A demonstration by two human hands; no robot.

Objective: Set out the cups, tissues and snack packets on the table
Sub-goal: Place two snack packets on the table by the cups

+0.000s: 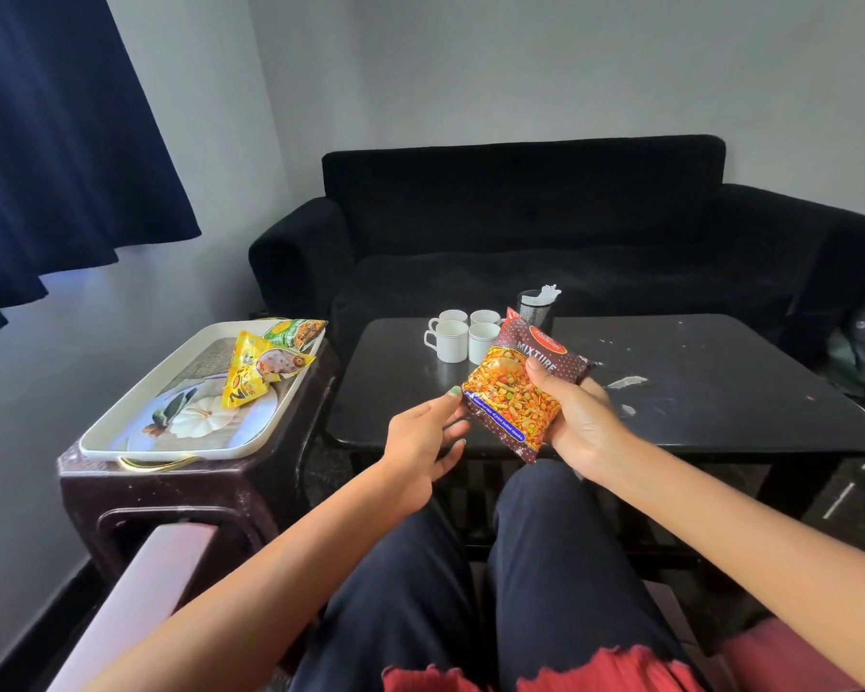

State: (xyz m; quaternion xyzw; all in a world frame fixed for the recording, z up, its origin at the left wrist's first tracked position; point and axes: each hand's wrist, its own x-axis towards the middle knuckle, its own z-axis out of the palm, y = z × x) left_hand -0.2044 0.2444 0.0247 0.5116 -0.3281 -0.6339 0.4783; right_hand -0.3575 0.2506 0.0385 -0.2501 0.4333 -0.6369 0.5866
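Observation:
My right hand (578,417) grips a brown "Mixture" snack packet (523,387) above the near edge of the dark table (695,387). My left hand (428,442) touches the packet's left edge with its fingertips, fingers apart. Several white cups (463,337) stand grouped at the table's far side. Behind them a black mesh holder with white tissues (538,304) stands, partly hidden by the packet. A yellow snack packet (260,369) and a green one (295,332) lie on a white tray (136,432) to the left.
The tray rests on a dark brown plastic stool (171,496) left of the table. A black sofa (545,227) stands behind the table. A dark blue curtain (56,142) hangs at the left. My legs are under the table's near edge.

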